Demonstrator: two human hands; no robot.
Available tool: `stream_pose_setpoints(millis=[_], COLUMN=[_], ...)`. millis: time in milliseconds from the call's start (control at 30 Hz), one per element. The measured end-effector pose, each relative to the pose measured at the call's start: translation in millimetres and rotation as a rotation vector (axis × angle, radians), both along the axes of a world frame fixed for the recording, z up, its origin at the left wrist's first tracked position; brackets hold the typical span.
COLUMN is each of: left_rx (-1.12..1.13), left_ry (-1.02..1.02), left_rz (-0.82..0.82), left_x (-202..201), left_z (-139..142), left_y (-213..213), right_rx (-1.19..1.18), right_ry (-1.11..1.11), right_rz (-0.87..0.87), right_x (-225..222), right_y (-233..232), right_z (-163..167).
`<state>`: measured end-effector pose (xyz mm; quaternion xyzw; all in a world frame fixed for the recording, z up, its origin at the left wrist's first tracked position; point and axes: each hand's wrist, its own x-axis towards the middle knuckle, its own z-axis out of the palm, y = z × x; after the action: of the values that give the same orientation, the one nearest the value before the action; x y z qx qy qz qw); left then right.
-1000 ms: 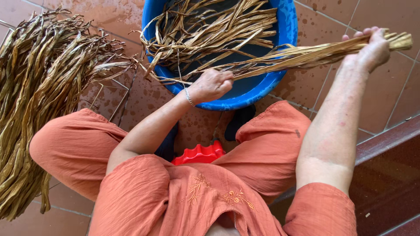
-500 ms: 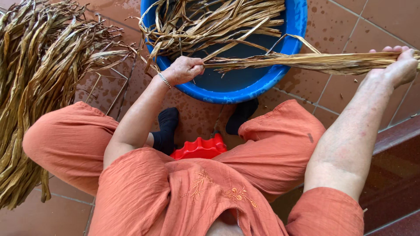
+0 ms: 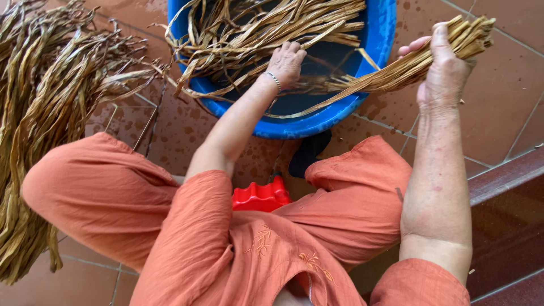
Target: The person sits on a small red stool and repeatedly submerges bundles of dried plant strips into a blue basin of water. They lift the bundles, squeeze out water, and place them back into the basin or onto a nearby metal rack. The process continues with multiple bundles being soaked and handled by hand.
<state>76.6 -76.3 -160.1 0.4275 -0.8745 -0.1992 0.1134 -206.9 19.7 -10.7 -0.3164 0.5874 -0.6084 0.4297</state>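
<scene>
dried leaf strips (image 3: 396, 71) are clamped in the right hand (image 3: 442, 68), fingers tight round the bundle over the blue tub (image 3: 385, 34). left hand (image 3: 286, 59) is down among strips in the tub, can't tell its grip. plenty left inside, big pile (image 3: 51, 113) already on the floor.

Wet-spotted terracotta tile floor (image 3: 498, 107) under blue basin (image 3: 317, 122), dried-leaf heap (image 3: 51, 113), perhaps red stool (image 3: 260, 195).

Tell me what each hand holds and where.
Right hand grips a bundle of dried strips near its upper end. Left hand rests on strips in the blue tub; grip unclear.
</scene>
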Motion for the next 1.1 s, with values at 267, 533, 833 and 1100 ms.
stream_pose_setpoints(millis=[267,533,833,1100], left_rx=[0.128,-0.056,0.611,0.671], left_ry=[-0.123,0.289,0.886,1.084], left_rz=[0.258,0.259,-0.093,-0.067], left_x=[-53,-60,-52,-63], left_z=[-8,14,106,155], left_y=[-7,-4,32,36], right_rx=[-0.021,0.258,-0.02,0.021], right_ry=[0.007,0.087,0.03,-0.037], right_rz=[-0.1,-0.001,0.022,0.098], right_x=[7,16,63,78], right_y=[-12,-11,-12,5], right_z=[-4,-4,33,59])
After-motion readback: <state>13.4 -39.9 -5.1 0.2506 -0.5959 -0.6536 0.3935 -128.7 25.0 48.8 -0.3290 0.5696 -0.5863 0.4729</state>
